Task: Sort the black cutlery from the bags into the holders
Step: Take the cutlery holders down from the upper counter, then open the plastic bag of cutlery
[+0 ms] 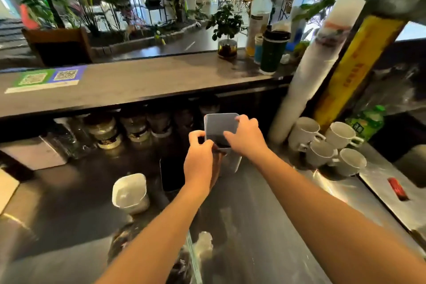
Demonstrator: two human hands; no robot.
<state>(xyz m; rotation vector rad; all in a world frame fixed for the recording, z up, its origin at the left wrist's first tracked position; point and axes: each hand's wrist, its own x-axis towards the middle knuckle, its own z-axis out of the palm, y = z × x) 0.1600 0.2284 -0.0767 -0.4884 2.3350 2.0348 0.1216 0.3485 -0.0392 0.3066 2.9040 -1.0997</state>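
Both hands are on one holder (219, 129), a square clear tub with a dark bottom, tilted so that its mouth faces me. My left hand (199, 159) curls at its near left corner, thumb and fingers pinching the rim there; something dark and thin shows just under that thumb, but it is too blurred for me to say whether it is a piece of cutlery. My right hand (246, 138) lies across the tub's right side, fingers hooked over the far rim, thumb on the near edge. So each grip is closed on the tub, none spread.

I judge this to be the setting-up step: I am placing or steadying a holder, not yet sorting. A second holder (130, 192), white-looking and upright, stands on the surface (265, 226) to my left, well apart from my hands. The bag (184, 265) with dark cutlery in it lies close to my body at the bottom of the view, between my forearms and well behind both grips. A dark flat thing (171, 174) lies just beside my left wrist.

Next I would need to stand the tub upright on the surface, let go with at least one hand, and reach back to the bag. The tub is light and slick, so it may tip if I release it while it leans.
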